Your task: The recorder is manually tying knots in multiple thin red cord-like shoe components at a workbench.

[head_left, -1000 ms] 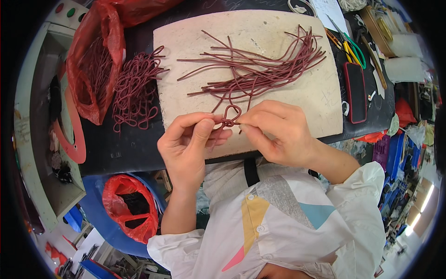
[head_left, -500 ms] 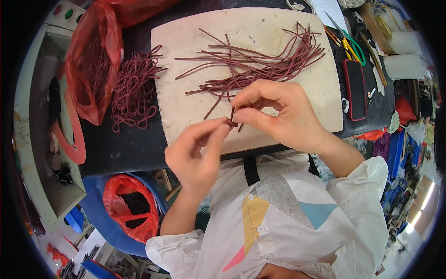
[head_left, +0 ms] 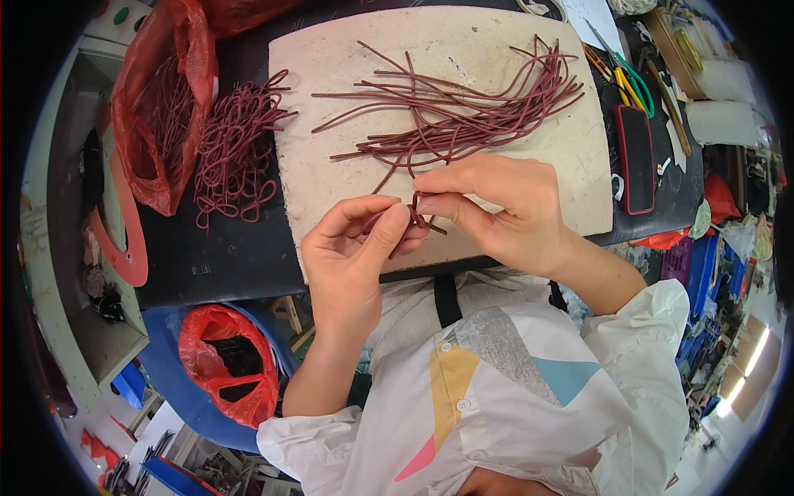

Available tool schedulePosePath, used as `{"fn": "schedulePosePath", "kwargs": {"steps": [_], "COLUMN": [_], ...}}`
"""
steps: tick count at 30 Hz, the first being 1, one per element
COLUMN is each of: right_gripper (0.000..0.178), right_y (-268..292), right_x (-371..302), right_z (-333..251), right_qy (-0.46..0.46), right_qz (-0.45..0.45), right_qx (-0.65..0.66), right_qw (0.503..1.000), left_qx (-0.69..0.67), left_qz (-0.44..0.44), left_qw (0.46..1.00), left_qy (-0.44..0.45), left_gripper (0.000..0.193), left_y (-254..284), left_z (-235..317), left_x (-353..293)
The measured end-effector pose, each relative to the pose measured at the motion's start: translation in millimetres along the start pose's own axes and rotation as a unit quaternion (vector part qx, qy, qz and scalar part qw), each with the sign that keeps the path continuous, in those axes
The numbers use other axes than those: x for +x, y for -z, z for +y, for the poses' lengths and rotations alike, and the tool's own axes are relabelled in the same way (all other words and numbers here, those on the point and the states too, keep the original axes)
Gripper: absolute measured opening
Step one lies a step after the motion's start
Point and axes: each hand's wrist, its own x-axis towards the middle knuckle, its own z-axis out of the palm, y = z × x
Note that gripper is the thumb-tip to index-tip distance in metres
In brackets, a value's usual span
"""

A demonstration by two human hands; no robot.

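Observation:
Thumb and fingers of my left hand [head_left: 346, 252] pinch a dark red cord [head_left: 419, 217], bent into a small loop or knot. From the other side my right hand [head_left: 517, 211] grips the same cord between thumb and forefinger. Both hands meet over the near edge of a pale board [head_left: 347, 62]. The fingers partly hide the knot, so its exact form is unclear. Beyond them, loose lengths of dark red cord [head_left: 463, 124] fan out across the board. Left of the board lies a heap of looped dark red cord [head_left: 237, 149].
A red plastic bag [head_left: 136, 107] holding more cord stands at the far left. Along the right lie a phone [head_left: 635, 161] with a red edge and green-handled scissors [head_left: 638, 87]. Below the table's left part is a blue bin [head_left: 161, 351] with a red bag liner [head_left: 194, 331].
My left hand has turned and closed in nearer the right, its fingers now curled behind the cord. The cord between the hands shows a more visible loop. My right hand has shifted slightly.

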Motion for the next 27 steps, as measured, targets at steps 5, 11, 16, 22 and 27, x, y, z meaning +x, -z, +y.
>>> {"fn": "schedulePosePath", "kwargs": {"steps": [5, 11, 16, 22, 27], "right_gripper": [0.015, 0.017, 0.011, 0.011, 0.01], "right_y": [-2, -2, 6, -10, -10], "right_x": [-3, -3, -3, -12, -13], "right_z": [-3, -2, 4, 0, -1], "right_qy": [-0.047, -0.126, 0.017, -0.217, -0.252], "right_qz": [0.008, -0.035, -0.095, 0.014, -0.021], "right_qx": [0.04, 0.09, -0.067, 0.233, 0.295], "right_qw": [0.998, 0.987, 0.993, 0.948, 0.922], "left_qx": [-0.016, 0.044, 0.054, 0.024, 0.074], "left_qz": [0.009, 0.007, 0.02, 0.036, 0.052], "left_qw": [0.999, 0.995, 0.997, 0.997, 0.985], "left_qy": [-0.027, -0.092, -0.058, -0.057, -0.146], "left_gripper": [0.012, 0.011, 0.013, 0.014, 0.014], "left_y": [-2, -3, -1, -4, -5], "left_z": [-3, -9, -8, -7, -9], "left_x": [1, -1, -1, -2, 0]}}
